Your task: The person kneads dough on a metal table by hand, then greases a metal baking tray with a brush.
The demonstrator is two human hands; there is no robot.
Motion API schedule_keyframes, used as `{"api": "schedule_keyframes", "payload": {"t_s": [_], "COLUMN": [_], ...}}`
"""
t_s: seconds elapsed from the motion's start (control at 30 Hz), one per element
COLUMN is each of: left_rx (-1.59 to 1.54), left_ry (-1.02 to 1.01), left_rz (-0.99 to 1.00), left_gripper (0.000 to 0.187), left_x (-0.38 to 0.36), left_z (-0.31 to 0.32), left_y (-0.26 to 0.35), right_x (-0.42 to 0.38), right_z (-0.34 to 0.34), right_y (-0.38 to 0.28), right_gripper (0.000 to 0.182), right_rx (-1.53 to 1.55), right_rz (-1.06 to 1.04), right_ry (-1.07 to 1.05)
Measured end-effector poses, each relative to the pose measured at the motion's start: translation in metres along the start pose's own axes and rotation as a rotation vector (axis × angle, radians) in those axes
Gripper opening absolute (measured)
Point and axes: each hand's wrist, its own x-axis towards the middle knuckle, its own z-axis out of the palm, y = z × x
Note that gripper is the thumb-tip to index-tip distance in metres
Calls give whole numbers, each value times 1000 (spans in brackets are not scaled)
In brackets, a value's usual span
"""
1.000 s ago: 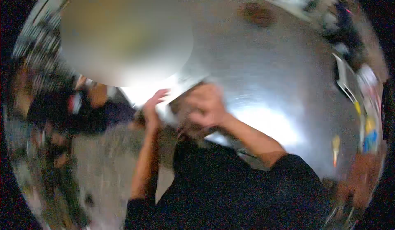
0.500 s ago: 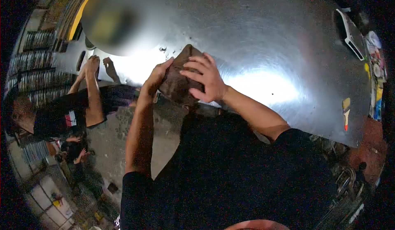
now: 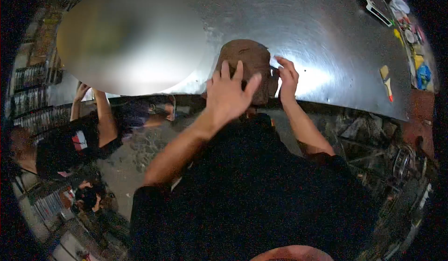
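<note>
A dark brown piece (image 3: 245, 51), like cloth or leather, lies at the near edge of the shiny metal table. My left hand (image 3: 228, 93) rests over its lower left part, palm down with fingers spread. Just off its right side is my right hand (image 3: 288, 76), fingers apart and slightly bent, with nothing seen between them. Whether the left fingertips press on the piece or hover just above it is hard to tell.
On the metal table (image 3: 326, 41), a brush (image 3: 386, 82) lies at the right. A white-edged device (image 3: 375, 4) and coloured items (image 3: 422, 74) are at the far right. At the left, a co-worker's arm (image 3: 105, 116) reaches to the table. A blurred oval covers the upper left.
The brown piece has turned and sits further right in view. My left hand has moved from its left edge onto it; my right hand has come off to its right side.
</note>
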Motion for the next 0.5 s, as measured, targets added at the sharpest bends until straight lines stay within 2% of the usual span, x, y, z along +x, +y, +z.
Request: {"api": "schedule_keyframes", "payload": {"t_s": [0.03,0.07,0.1,0.13,0.17,0.2,0.23,0.27,0.3,0.33,0.4,0.43,0.47,0.5], "left_rx": [-265,-737,-775,-649,-628,-627,-830,-1027,-1194,-1009,-1036,-1037,-1049,-962], "left_ry": [54,8,95,209,43,43,-151,-352,-317,-324,-295,-269,-237,-188], "left_rz": [25,-54,-211,-232,-305,-297,-457,-618,-331,-384,-348,-333,-323,-375], "left_gripper": [68,63,60,60,66,66,72,79,96,104,105,105,106,98], "left_x": [7,15,27,42,57,56,56,56,45,65,49,51,54,51], "left_z": [-2,-28,-18,-5,9,29,46,60,71,111,89,98,108,102], "left_y": [-12,-17,-33,-53,-75,-82,-88,-93,-86,-104,-82,-82,-81,-74], "right_x": [-5,-6,-3,-7,-11,-16,-16,-18,-21,-21,-26,-25,-22,-20], "right_z": [2,14,9,11,16,20,20,20,19,19,14,11,12,18], "right_y": [-2,-23,-8,-10,-14,-18,-22,-23,-24,-25,4,22,26,13], "right_gripper": [47,55,62,62,68,74,83,83,85,86,81,75,69,64], "right_rx": [-9,-8,149,147,43,-61,-10,-9,45,100,22,53,76,111], "right_rz": [148,288,437,436,397,356,390,380,397,409,357,298,238,250], "right_ry": [53,114,63,74,76,74,58,57,70,74,52,34,3,19]}}
